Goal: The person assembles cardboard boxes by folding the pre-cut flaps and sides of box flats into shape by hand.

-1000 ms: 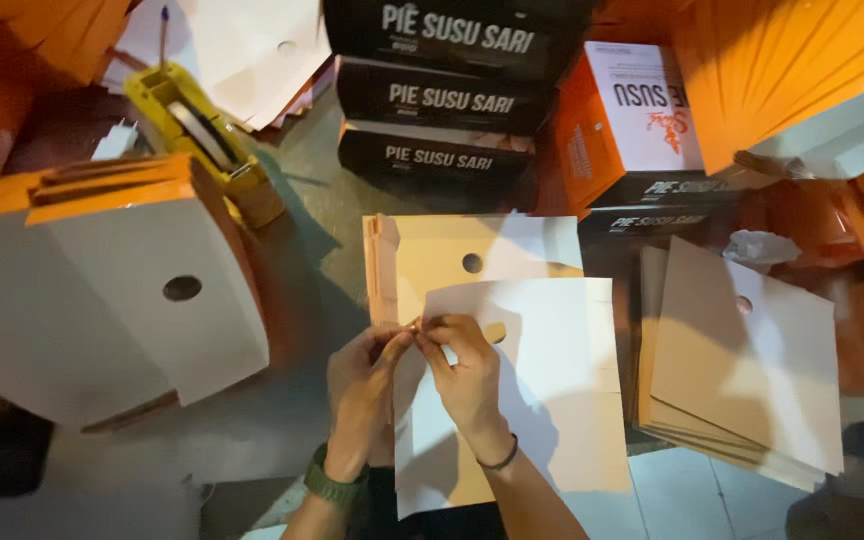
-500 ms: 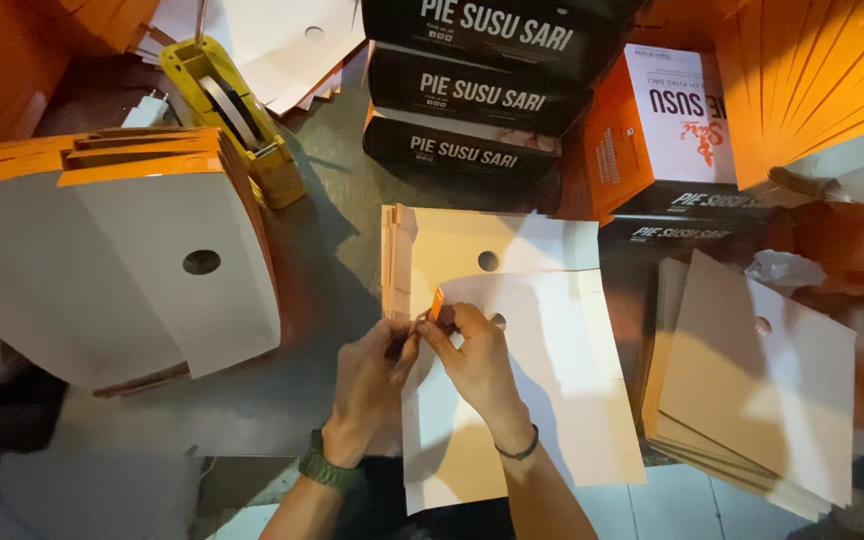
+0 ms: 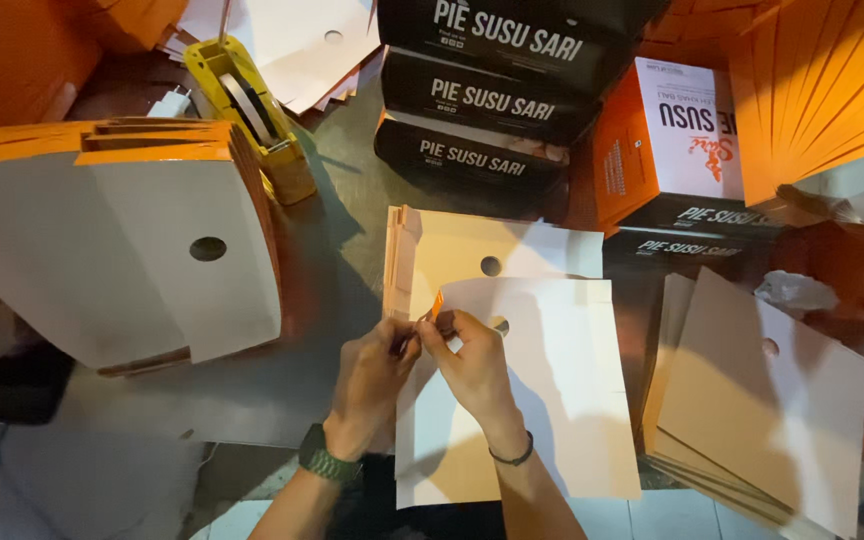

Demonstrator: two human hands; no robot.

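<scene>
**Pinching the corner of a flat carton blank**

Working at the upper left corner of the flat carton blank (image 3: 542, 400), both hands meet just above the middle of the view; the blank lies flat on the grey surface (image 3: 282, 400), its long axis running away from the person, its near edge at the bottom of the view, its far edge over a second blank (image 3: 452, 250) with a round hole; the left hand (image 3: 372, 385), wearing a dark green watch band, is closed, thumb and fingertips pinched on the corner; the right hand (image 3: 467, 365), a thin black band at its wrist, is likewise closed on the same corner, where a small orange flap (image 3: 438, 303) shows; the two hands touch each other. Room is tight: a stack of standing folded cartons (image 3: 122, 260) crowds the left, a pile of brown flat blanks (image 3: 762, 400) lies just beside the right edge, black boxes (image 3: 492, 100) wall off the far side, and a yellow tape dispenser (image 3: 252, 110) stands beyond the left stack; bare surface remains only to the near left of the hands.
</scene>
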